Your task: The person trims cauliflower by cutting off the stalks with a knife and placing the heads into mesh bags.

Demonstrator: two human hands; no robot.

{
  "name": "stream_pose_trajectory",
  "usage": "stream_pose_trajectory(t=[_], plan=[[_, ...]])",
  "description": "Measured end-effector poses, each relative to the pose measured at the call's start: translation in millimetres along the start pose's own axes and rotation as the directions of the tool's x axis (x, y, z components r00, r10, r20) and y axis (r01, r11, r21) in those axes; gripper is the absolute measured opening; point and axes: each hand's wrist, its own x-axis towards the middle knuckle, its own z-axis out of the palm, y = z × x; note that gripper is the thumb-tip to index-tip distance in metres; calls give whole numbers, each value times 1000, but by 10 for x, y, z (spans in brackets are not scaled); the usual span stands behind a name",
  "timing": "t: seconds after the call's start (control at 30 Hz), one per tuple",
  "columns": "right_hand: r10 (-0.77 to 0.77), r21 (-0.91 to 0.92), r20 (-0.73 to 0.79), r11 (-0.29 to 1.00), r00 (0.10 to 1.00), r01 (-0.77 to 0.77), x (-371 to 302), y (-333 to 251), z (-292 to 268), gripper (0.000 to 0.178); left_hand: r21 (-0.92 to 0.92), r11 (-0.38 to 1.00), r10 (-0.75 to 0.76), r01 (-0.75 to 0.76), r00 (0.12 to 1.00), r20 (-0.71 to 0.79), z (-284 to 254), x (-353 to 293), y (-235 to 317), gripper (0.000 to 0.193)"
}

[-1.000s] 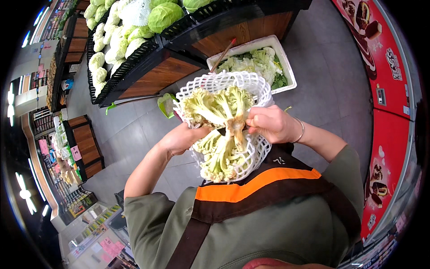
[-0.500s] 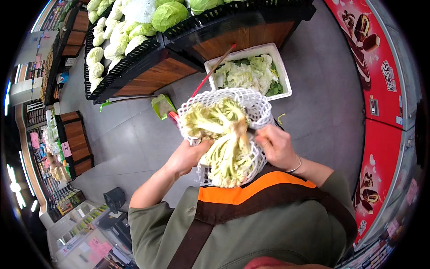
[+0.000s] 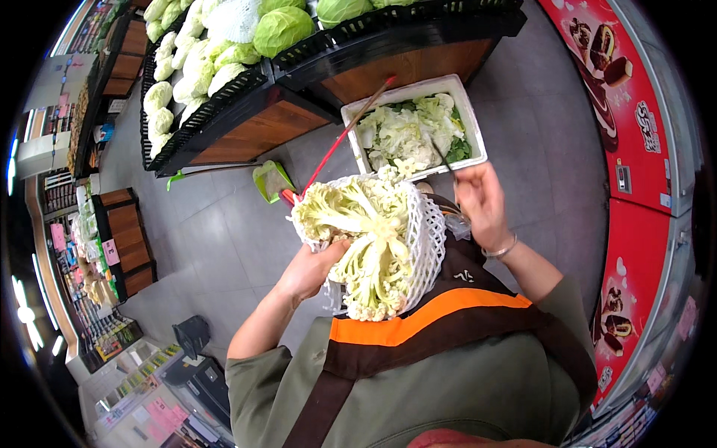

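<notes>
My left hand (image 3: 308,270) grips a cauliflower (image 3: 381,235) from its left side, thumb over the florets. The head lies stem side up, with a pale, flat cut face at its middle. A white foam net (image 3: 427,239) wraps its right side and underside. To the right of it, my right hand (image 3: 482,203) is closed round a thin, dark-bladed knife (image 3: 445,160), whose handle is mostly hidden. The blade points up and left, over the white box (image 3: 479,134). A small round beige piece (image 3: 425,187) shows between the cauliflower and the box.
Lettuce-like leaf scraps (image 3: 411,123) fill the box. A red-handled broom (image 3: 336,142) leans across it, and a green dustpan (image 3: 270,179) lies on the grey floor (image 3: 216,231). Ahead stands a wood-sided stand (image 3: 258,123) with cabbages (image 3: 284,31); red freezers (image 3: 635,261) line the right.
My right hand has moved right and away from the cauliflower, with the knife now in sight. The cauliflower's protruding stem is gone, and a flat cut face shows.
</notes>
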Motion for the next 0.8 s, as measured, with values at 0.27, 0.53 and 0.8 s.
stream_pose_trajectory(t=[0.27,0.53,0.8], plan=[[484,-207,-94,845,870,-493,935,803,-193,34,24,999,20,-21,999,40,-44,16,10,35],[688,257,203,649,697,-716,540,872,-160,39,71,995,67,-67,998,-8,-72,-6,-26,34],[632,528,560,225,535,-819,597,1330,-50,28,119,991,60,-60,998,-3,-68,20,15,32]])
